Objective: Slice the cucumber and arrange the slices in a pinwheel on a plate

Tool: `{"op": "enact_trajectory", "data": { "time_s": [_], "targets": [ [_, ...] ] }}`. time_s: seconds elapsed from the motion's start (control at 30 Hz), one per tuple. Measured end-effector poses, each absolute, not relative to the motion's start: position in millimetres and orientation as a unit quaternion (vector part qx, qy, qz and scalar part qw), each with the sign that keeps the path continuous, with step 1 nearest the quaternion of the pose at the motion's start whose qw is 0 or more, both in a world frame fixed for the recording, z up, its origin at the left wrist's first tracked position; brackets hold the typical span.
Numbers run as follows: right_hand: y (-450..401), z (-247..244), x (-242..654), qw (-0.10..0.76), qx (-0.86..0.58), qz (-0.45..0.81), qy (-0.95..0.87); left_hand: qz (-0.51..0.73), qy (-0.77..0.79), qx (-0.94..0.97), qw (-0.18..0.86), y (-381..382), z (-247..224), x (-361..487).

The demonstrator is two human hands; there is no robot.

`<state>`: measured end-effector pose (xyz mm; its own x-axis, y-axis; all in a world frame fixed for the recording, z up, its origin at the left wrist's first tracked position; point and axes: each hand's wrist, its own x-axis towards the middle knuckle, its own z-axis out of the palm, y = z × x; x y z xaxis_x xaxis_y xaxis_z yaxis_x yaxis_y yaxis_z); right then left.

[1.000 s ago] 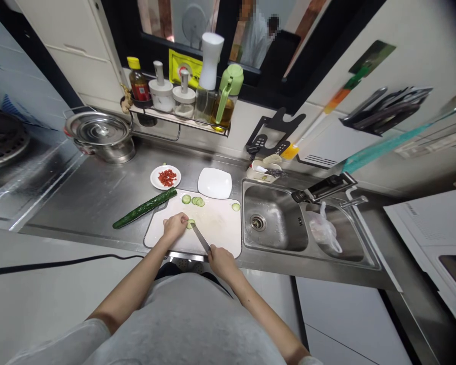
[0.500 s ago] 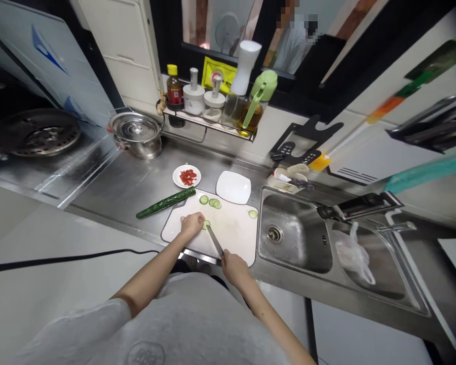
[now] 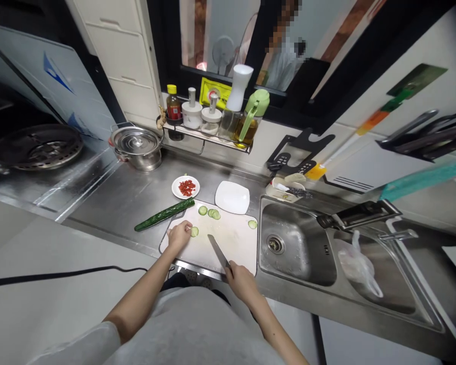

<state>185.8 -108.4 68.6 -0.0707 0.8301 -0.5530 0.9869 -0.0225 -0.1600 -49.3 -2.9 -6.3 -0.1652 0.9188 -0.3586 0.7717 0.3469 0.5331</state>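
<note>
On the white cutting board [image 3: 228, 253], my left hand [image 3: 179, 236] is closed at the left side, its fingertips pinching a pale green cucumber slice [image 3: 194, 231]. My right hand [image 3: 241, 281] grips the handle of a kitchen knife [image 3: 218, 250] at the board's front edge. The blade slants up and left over the board, apart from the slice. Several other cucumber slices [image 3: 214, 214] lie along the board's back edge, and a lone one sits near the right edge. A long dark green cucumber [image 3: 163, 215] rests on the counter, its right end at the board's back left corner.
Behind the board stand a small plate [image 3: 176, 194] of chopped red pieces and a white square dish [image 3: 231, 197]. To the right is a steel sink [image 3: 296, 253] with a plastic bag [image 3: 357, 261]. A lidded pot [image 3: 139, 147] stands back left, below a seasoning rack [image 3: 205, 133].
My left hand has moved left with the cucumber slice, away from the knife. The knife has shifted slightly right and down, its tip now apart from the slice. The camera view has tilted a little.
</note>
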Motion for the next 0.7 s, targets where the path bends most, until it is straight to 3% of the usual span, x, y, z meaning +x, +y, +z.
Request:
{"op": "enact_trajectory", "data": {
  "time_s": [0.23,0.5,0.7],
  "targets": [
    [-99.9,62.2,192.1,0.146,0.668,-0.26,0.681,0.118,0.788,0.532,0.288,-3.9,-6.4,-76.0],
    [-90.7,63.3,198.5,0.141,0.687,-0.269,0.661,0.121,0.781,0.591,0.164,-10.1,-5.9,-72.1],
    [-93.1,59.1,214.0,0.095,0.738,-0.264,0.613,0.154,0.734,0.63,0.203,4.6,-6.7,-32.4]
  ]
}}
